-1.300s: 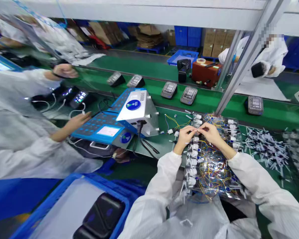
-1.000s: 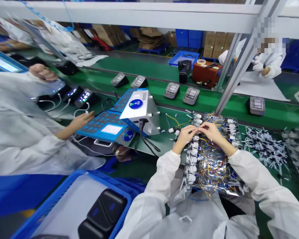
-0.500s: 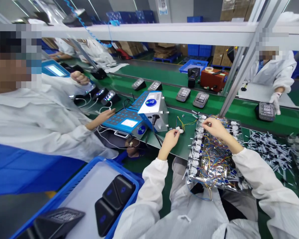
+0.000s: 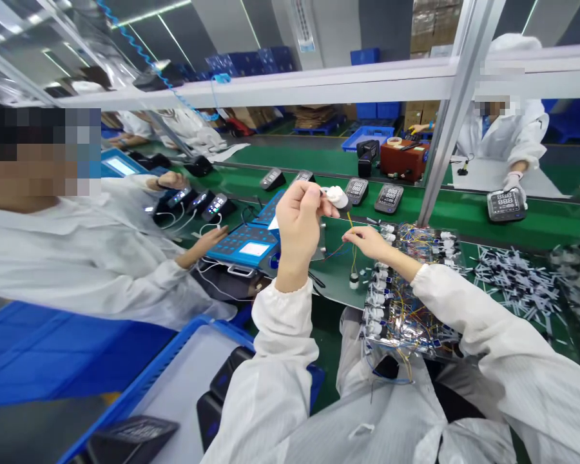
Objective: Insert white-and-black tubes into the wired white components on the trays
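My left hand [image 4: 299, 216] is raised above the bench, its fingers closed on a small white part [image 4: 337, 196] with a rounded, knobbly shape. Just right of it and lower, my right hand [image 4: 373, 243] pinches thin yellow wires [image 4: 352, 222] that run down from the white part. A small black-and-white cylinder [image 4: 354, 281] is at the lower end of the wires, near the bench surface. Under my right forearm lies a silvery sheet [image 4: 397, 325] covered with rows of similar wired white parts [image 4: 377, 296].
Loose white-and-black pieces [image 4: 517, 283] are heaped to the right. A blue-and-silver tester [image 4: 249, 245] stands to the left, beside a seated co-worker [image 4: 174, 187]. Display devices [image 4: 389, 197] line the green belt; an upright metal post [image 4: 439, 148] rises behind the sheet. A blue crate [image 4: 169, 351] sits lower left.
My left hand has lifted the white part up from the bench toward the camera. My right hand has moved left from the sheet to the wires. The view has shifted slightly.
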### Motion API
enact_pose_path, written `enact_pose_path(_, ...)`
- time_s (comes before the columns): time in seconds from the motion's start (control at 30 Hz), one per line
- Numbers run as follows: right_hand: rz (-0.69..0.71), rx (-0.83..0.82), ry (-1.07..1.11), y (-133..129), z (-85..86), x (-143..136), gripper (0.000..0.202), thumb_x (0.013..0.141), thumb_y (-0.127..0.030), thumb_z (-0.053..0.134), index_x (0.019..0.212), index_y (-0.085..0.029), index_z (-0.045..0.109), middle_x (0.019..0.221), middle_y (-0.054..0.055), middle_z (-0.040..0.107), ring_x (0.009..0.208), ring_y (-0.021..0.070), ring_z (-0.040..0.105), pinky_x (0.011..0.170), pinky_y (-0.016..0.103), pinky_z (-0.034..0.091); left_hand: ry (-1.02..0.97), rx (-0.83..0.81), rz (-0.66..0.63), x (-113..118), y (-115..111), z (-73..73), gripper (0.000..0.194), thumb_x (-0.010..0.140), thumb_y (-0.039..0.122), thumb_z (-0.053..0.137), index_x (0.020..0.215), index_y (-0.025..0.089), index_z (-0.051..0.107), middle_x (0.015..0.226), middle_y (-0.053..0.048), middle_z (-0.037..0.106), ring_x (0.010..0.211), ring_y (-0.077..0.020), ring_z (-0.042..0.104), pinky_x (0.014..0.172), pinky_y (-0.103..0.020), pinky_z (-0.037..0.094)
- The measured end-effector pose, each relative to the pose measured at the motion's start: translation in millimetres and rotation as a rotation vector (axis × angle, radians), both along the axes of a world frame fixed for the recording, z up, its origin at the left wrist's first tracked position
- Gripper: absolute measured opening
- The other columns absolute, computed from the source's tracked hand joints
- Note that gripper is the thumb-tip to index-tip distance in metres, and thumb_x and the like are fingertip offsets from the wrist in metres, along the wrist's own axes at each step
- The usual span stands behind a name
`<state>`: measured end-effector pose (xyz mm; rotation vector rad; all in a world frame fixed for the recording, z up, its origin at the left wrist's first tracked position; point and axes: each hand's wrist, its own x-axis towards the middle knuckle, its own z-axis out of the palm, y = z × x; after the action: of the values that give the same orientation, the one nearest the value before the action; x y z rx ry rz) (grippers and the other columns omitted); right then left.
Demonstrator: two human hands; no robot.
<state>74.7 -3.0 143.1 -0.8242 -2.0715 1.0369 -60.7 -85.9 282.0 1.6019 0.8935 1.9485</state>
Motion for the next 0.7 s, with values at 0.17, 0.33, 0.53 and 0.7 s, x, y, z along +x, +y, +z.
enact_pose_path(0.17,-0.118,0.209,-0.077,15.5,9.3,6.5,0.03,0.103,-0.033,0.054,0.096,-0.018,0.08,0.091,0.006,0.072,0.089,0.0187,0.064,0.086,0.03,0.045,-0.105,0.064,0.08,-5.8,7.7,-5.7,0.036,0.1,0.054,0.059,0.086,0.021,0.054,0.071,0.005,0.049,0.064,-0.0092,0.06,0.073,-0.027,0.061)
enact_pose_path(0.33,-0.007,0.299,-0.295,28.6,21.4,16.6,0.022,0.093,-0.03,0.071,0.11,-0.019,0.08,0.099,0.008,0.072,0.09,0.0196,0.064,0.086,0.03,0.045,-0.125,0.007,0.181,-21.3,14.7,-16.5,0.036,0.101,0.053,0.056,0.085,0.02,0.054,0.072,0.004,0.045,0.063,-0.009,0.06,0.071,-0.026,0.06)
enact_pose_path(0.53,-0.066,0.303,-0.243,45.7,20.6,24.0,0.012,0.088,-0.028,0.074,0.086,-0.017,0.078,0.083,0.005,0.074,0.076,0.0155,0.063,0.074,0.026,0.042,-0.182,-0.025,0.289,-49.0,32.4,-35.4,0.039,0.099,0.055,0.058,0.083,0.021,0.05,0.074,0.003,0.047,0.063,-0.0085,0.057,0.069,-0.024,0.059)
enact_pose_path(0.7,0.073,0.02,-0.072,50.4,11.0,27.4,0.017,0.082,-0.033,0.075,0.086,-0.017,0.075,0.075,0.002,0.073,0.066,0.0136,0.064,0.066,0.025,0.046,-0.243,-0.071,0.357,-75.9,43.3,-47.8,0.039,0.097,0.055,0.059,0.083,0.02,0.048,0.074,0.004,0.048,0.06,-0.0071,0.053,0.067,-0.022,0.057)
